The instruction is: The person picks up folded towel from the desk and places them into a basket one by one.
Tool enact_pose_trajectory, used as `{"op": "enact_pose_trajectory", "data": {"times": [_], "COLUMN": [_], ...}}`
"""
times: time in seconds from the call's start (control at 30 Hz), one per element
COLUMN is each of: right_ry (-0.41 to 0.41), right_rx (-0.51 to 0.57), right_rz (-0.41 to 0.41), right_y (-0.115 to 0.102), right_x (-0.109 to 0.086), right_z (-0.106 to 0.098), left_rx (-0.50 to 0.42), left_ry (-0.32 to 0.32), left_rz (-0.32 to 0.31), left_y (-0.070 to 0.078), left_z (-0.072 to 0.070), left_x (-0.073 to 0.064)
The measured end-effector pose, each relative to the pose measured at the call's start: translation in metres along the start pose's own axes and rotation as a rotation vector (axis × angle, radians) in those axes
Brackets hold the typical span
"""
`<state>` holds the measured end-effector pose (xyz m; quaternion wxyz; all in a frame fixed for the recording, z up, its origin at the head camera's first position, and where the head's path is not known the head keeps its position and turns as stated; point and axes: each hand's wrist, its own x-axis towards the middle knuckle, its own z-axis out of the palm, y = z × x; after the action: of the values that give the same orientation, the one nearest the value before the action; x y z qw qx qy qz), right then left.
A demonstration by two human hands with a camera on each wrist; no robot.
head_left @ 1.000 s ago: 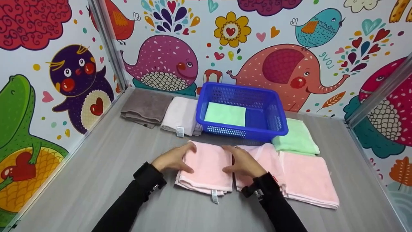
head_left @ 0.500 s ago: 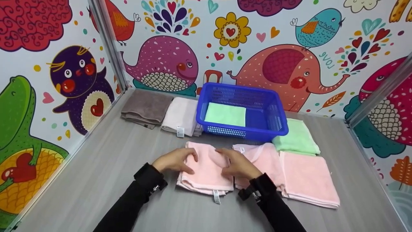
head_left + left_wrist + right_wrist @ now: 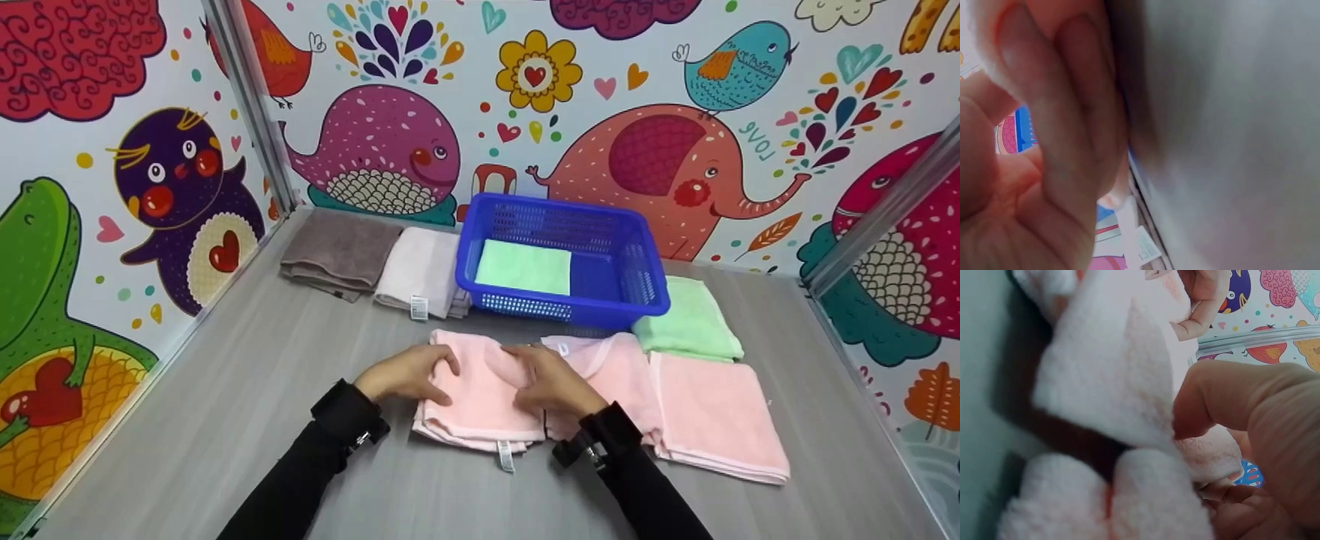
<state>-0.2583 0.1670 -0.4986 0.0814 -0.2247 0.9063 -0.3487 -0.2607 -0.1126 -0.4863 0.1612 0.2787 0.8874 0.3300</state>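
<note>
A folded pink towel, its white label hanging at the front edge, lies on the grey table in the head view. My left hand grips its left side, thumb on top; in the left wrist view the fingers curl against its edge. My right hand pinches the opposite side, where the cloth bends up in a fold. The right wrist view shows the right thumb pressing the towel; some fingertips are hidden beneath. Close by on the right lies a second pink towel, looser in shape.
Behind the hands stands a blue basket with a green towel inside. A grey-brown towel and a white towel lie left of it. On the right are another green towel and a folded pink towel.
Since a second ago my right hand has shifted slightly left, and the gripped towel's right side has bent into a fold. My left hand stays nearly in place.
</note>
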Motion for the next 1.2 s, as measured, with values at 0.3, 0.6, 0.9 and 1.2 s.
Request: {"op": "enact_pose_trajectory", "data": {"times": [0.3,0.6,0.9,1.2], "right_ry": [0.018,0.121,0.201,0.347], "right_rx": [-0.033,-0.038,-0.030,-0.037], "right_rz": [-0.075,-0.173,-0.191,-0.194], "right_y": [-0.013,-0.033,-0.041,-0.041], "right_x": [-0.001,-0.018,-0.015,0.005], "right_z": [-0.010,-0.037,-0.054,-0.084], "left_rx": [0.027,0.010,-0.006,-0.046], "left_ry": [0.034,0.085,0.235,0.375], "left_rz": [0.075,0.221,0.276,0.221], "left_y": [0.008,0.025,0.031,0.036], "left_z": [-0.011,-0.034,-0.040,-0.050], "left_x": [-0.009,-0.016,-0.018,0.009]}}
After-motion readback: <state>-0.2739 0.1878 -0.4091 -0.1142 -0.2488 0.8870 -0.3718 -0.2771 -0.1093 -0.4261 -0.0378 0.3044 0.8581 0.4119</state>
